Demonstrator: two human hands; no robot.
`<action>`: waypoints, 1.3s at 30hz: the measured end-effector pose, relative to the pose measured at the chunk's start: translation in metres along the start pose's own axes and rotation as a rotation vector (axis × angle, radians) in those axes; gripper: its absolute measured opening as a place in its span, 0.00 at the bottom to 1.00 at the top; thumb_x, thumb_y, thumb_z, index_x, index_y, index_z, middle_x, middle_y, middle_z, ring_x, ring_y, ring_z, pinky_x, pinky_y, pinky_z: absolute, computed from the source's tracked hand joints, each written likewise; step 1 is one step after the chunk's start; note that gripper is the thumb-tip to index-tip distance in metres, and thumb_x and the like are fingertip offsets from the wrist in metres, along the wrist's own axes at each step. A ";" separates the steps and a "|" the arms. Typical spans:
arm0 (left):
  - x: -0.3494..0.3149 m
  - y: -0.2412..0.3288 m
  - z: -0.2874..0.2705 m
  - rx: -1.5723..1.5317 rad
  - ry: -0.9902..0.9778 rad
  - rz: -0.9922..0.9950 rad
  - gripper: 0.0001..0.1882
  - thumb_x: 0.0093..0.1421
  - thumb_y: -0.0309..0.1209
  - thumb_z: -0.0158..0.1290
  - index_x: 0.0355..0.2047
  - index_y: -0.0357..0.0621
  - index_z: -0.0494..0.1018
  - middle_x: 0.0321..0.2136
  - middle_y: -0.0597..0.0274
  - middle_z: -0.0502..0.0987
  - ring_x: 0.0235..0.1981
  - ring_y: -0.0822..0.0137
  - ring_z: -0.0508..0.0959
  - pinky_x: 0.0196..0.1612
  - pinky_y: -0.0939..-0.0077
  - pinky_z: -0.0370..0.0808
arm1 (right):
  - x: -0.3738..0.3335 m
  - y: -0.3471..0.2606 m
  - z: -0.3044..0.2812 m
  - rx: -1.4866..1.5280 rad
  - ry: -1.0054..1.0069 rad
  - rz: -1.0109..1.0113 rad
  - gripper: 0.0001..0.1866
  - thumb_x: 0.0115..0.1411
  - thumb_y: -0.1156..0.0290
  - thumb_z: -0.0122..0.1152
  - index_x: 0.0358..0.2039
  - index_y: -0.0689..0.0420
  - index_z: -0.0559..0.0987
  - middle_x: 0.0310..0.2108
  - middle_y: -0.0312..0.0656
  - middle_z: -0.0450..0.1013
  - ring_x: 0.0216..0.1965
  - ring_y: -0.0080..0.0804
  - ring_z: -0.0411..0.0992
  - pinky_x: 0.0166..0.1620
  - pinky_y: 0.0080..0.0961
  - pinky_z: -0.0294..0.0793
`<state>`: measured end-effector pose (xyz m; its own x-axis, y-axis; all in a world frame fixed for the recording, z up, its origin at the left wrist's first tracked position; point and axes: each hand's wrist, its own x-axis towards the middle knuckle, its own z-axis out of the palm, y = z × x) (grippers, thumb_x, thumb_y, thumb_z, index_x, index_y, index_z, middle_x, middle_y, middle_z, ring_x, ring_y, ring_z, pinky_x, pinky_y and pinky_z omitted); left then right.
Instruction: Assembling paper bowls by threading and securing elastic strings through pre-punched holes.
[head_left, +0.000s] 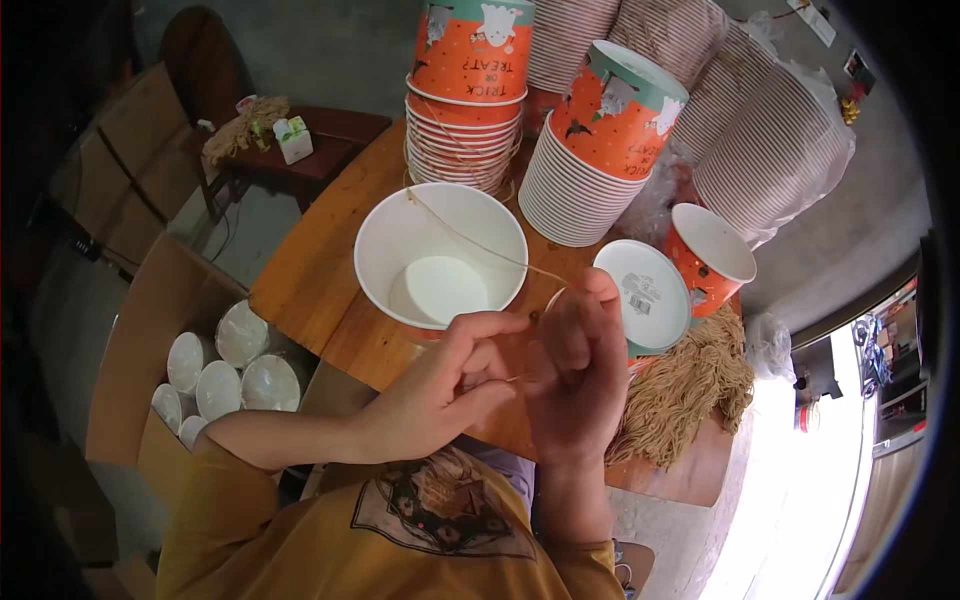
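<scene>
A paper bucket with a white inside stands open-side up on the table in front of me. A thin tan cord runs from its far left rim across the opening to my right hand. The fingers of that hand are curled closed around the cord. Just left of it, my left hand is closed in a pinch, and a short bit of cord shows at its fingertips. What lies between the two hands is partly hidden.
Behind the bucket rise nested stacks of orange buckets. An upturned bucket, a tipped bucket and a bundle of tan cords lie to the right on the wooden table. A carton holding several buckets stands lower left.
</scene>
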<state>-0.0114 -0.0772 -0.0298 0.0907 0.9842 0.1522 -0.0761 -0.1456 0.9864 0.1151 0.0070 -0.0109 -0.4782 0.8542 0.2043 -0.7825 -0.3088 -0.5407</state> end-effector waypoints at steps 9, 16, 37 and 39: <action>-0.022 -0.026 -0.019 0.192 -0.044 -0.194 0.16 0.65 0.24 0.47 0.54 0.40 0.62 0.29 0.64 0.72 0.28 0.73 0.74 0.35 0.77 0.72 | -0.021 0.006 -0.053 -0.681 0.292 -0.055 0.09 0.69 0.70 0.48 0.45 0.58 0.73 0.22 0.29 0.64 0.20 0.13 0.60 0.23 0.12 0.58; -0.015 -0.026 -0.010 0.470 0.011 -0.005 0.21 0.62 0.24 0.52 0.55 0.41 0.61 0.39 0.59 0.73 0.32 0.70 0.76 0.36 0.77 0.73 | -0.027 0.010 -0.076 -0.176 0.224 0.181 0.10 0.70 0.68 0.46 0.47 0.56 0.74 0.26 0.32 0.71 0.22 0.15 0.66 0.27 0.13 0.68; -0.041 -0.046 -0.025 0.491 -0.004 -0.284 0.08 0.66 0.33 0.50 0.37 0.41 0.71 0.27 0.59 0.77 0.27 0.64 0.78 0.31 0.71 0.75 | -0.051 0.006 -0.065 -1.764 0.154 -0.159 0.13 0.58 0.78 0.58 0.45 0.58 0.75 0.32 0.43 0.73 0.33 0.37 0.76 0.34 0.25 0.76; -0.038 -0.039 -0.029 0.716 -0.010 -0.149 0.07 0.64 0.32 0.52 0.37 0.41 0.71 0.28 0.56 0.77 0.27 0.59 0.79 0.31 0.67 0.76 | -0.056 0.009 -0.053 -1.681 0.022 -0.318 0.18 0.54 0.78 0.62 0.47 0.58 0.75 0.37 0.46 0.73 0.37 0.40 0.75 0.35 0.28 0.77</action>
<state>-0.0402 -0.1057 -0.0761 0.0590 0.9982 0.0103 0.6051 -0.0440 0.7950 0.1555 -0.0214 -0.0706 -0.3821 0.7997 0.4631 0.4170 0.5964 -0.6859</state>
